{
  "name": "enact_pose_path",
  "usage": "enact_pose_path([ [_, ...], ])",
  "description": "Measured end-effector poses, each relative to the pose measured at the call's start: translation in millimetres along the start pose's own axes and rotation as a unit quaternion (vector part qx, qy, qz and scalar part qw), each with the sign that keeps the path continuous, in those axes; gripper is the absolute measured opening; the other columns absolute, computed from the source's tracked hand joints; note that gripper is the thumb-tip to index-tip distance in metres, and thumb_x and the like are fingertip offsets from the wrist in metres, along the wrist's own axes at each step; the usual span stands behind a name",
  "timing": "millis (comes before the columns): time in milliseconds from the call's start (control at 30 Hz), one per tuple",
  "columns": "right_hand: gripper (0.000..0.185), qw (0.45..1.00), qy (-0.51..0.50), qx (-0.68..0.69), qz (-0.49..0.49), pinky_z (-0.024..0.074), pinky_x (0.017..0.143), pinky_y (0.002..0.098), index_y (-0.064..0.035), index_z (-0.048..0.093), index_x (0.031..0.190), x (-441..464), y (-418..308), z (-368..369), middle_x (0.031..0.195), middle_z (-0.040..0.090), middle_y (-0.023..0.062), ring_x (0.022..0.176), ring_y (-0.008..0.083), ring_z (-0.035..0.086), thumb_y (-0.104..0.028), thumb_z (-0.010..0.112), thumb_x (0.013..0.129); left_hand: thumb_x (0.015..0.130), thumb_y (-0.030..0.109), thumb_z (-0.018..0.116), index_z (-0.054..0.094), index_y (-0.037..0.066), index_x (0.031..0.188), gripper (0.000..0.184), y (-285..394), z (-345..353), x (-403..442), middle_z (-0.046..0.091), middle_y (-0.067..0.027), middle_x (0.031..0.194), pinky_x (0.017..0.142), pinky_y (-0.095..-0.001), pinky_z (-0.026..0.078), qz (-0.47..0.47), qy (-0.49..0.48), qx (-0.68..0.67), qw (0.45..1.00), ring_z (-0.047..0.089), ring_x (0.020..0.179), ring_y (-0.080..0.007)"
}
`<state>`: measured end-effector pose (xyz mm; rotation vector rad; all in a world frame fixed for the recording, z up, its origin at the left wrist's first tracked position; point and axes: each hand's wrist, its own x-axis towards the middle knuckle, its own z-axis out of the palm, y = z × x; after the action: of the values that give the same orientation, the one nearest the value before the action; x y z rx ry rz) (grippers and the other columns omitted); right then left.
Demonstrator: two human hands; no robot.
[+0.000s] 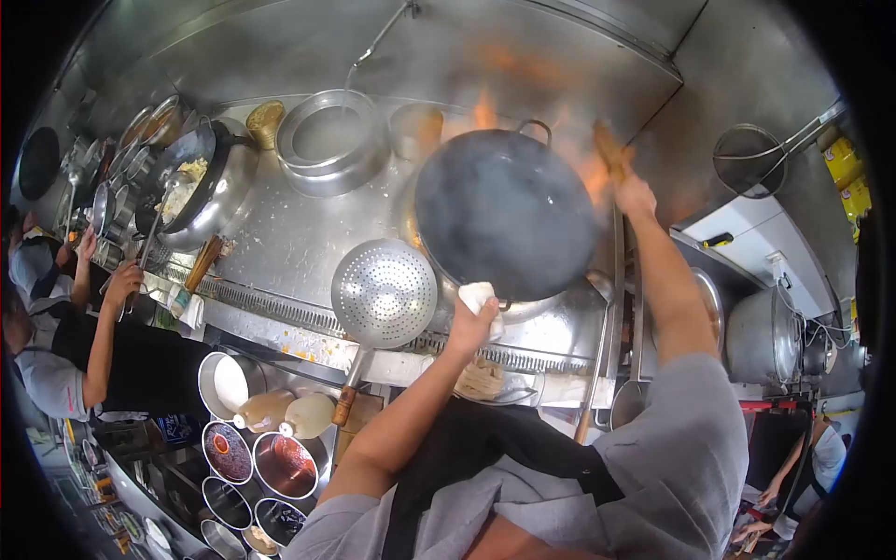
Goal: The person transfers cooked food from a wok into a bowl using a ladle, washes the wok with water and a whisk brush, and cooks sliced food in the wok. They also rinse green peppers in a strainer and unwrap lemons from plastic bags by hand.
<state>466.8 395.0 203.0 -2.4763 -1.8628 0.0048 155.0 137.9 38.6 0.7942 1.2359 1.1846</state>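
A large dark wok (509,210) is tilted over the burner, with orange flames and smoke behind and to its right. My left hand (473,324) is closed round a white cloth (478,299) at the wok's near handle. My right hand (635,194), raised right of the wok, is wrapped round a brown bundle (611,151), perhaps a bamboo brush. A perforated ladle (385,292) lies left of the wok, its wooden handle pointing towards me. Another ladle (597,355) rests along the stove's right side.
A round metal pot (333,140) stands back left. Sauce containers (286,464) and bottles (308,416) are at lower left. Co-workers (56,364) stand far left near another wok (201,177). A strainer (749,161) hangs right, above a large pot (765,331). Another person (826,457) is lower right.
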Motion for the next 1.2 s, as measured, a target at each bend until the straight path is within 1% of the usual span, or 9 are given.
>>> enact_pose_path([
  [133, 0.06, 0.993, 0.062, 0.074, 0.065, 0.054, 0.083, 0.0494, -0.011, 0.063, 0.125, -19, -66, 61, 0.106, 0.071, 0.0173, 0.098, 0.0372, 0.069, -0.058, 0.037, 0.097, 0.096, 0.022, 0.064, 0.046, 0.005, 0.129, 0.041, -7, -4, 0, 0.06, -0.005, 0.108, 0.085, -0.032, 0.049, -0.02, -0.026, -0.034, 0.999, 0.058, 0.096, -0.0145],
  [267, 0.053, 0.974, -0.034, 0.188, -0.122, 0.0497, 0.09, 0.051, -0.0141, 0.06, 0.127, -90, -153, 225, 0.106, 0.069, 0.0231, 0.101, 0.0421, 0.065, -0.053, 0.041, 0.097, 0.096, 0.025, 0.064, 0.047, 0.005, 0.129, 0.042, -3, -13, -4, 0.06, -0.0049, 0.108, 0.086, -0.0325, 0.049, -0.06, -0.046, -0.056, 0.996, 0.058, 0.098, -0.0147],
  [467, 0.051, 0.928, -0.14, 0.113, -0.327, 0.0494, 0.092, 0.0454, -0.0181, 0.058, 0.135, -87, -54, 185, 0.127, 0.064, 0.0151, 0.112, 0.0318, 0.064, -0.048, 0.052, 0.095, 0.09, 0.019, 0.069, 0.042, 0.004, 0.132, 0.052, 3, -99, -34, 0.056, -0.0087, 0.116, 0.089, -0.0355, 0.05, -0.032, -0.08, -0.012, 0.996, 0.057, 0.104, -0.0175],
  [567, 0.051, 0.989, -0.113, -0.091, -0.036, 0.0511, 0.091, 0.0424, -0.0105, 0.069, 0.117, -24, -8, 19, 0.12, 0.068, 0.0139, 0.112, 0.0289, 0.065, -0.052, 0.05, 0.094, 0.081, 0.004, 0.068, 0.039, 0.005, 0.137, 0.063, 7, -142, -72, 0.056, -0.01, 0.12, 0.092, -0.0361, 0.049, -0.044, -0.049, 0.038, 0.997, 0.057, 0.109, -0.0215],
  [700, 0.052, 0.991, 0.073, 0.064, 0.088, 0.0532, 0.088, 0.0447, -0.0073, 0.069, 0.113, -4, -7, -5, 0.119, 0.067, 0.0181, 0.108, 0.0331, 0.066, -0.052, 0.05, 0.094, 0.078, 0.001, 0.068, 0.046, 0.003, 0.131, 0.058, -19, -151, -91, 0.058, -0.0127, 0.12, 0.094, -0.035, 0.048, -0.058, -0.03, 0.222, 0.973, 0.058, 0.111, -0.0227],
  [833, 0.051, 0.997, -0.068, 0.021, -0.018, 0.0543, 0.085, 0.0457, -0.0158, 0.064, 0.124, -37, -58, 99, 0.118, 0.068, 0.0165, 0.107, 0.0317, 0.067, -0.054, 0.048, 0.094, 0.076, 0.011, 0.071, 0.052, 0.0, 0.126, 0.054, -93, -147, -94, 0.061, -0.0259, 0.099, 0.083, -0.0534, 0.046, 0.09, 0.057, 0.515, 0.851, 0.057, 0.095, -0.0469],
  [1033, 0.057, 0.886, -0.385, 0.219, -0.14, 0.0498, 0.095, 0.0461, -0.0204, 0.054, 0.14, -184, -116, 76, 0.126, 0.065, 0.0155, 0.111, 0.0336, 0.064, -0.053, 0.052, 0.093, 0.075, 0.015, 0.074, 0.053, 0.004, 0.128, 0.058, -82, -141, -101, 0.063, -0.0254, 0.105, 0.087, -0.0512, 0.046, 0.096, -0.012, 0.442, 0.892, 0.059, 0.099, -0.045],
  [1100, 0.055, 0.839, -0.369, 0.175, -0.358, 0.05, 0.094, 0.0443, -0.0233, 0.055, 0.139, -148, -60, 104, 0.127, 0.064, 0.0142, 0.112, 0.033, 0.062, -0.051, 0.057, 0.092, 0.074, 0.014, 0.075, 0.054, 0.005, 0.128, 0.059, -76, -136, -99, 0.064, -0.0243, 0.108, 0.088, -0.0513, 0.046, 0.072, -0.006, 0.462, 0.884, 0.059, 0.1, -0.0452],
  [1200, 0.052, 0.93, -0.3, -0.1, -0.186, 0.0515, 0.092, 0.0414, -0.0233, 0.066, 0.125, -65, 6, 39, 0.125, 0.066, 0.0134, 0.11, 0.0297, 0.064, -0.059, 0.054, 0.088, 0.072, 0.013, 0.078, 0.052, 0.004, 0.13, 0.065, -32, -104, -98, 0.06, -0.0194, 0.123, 0.098, -0.0505, 0.043, 0.067, 0.031, 0.499, 0.864, 0.055, 0.111, -0.0435],
])
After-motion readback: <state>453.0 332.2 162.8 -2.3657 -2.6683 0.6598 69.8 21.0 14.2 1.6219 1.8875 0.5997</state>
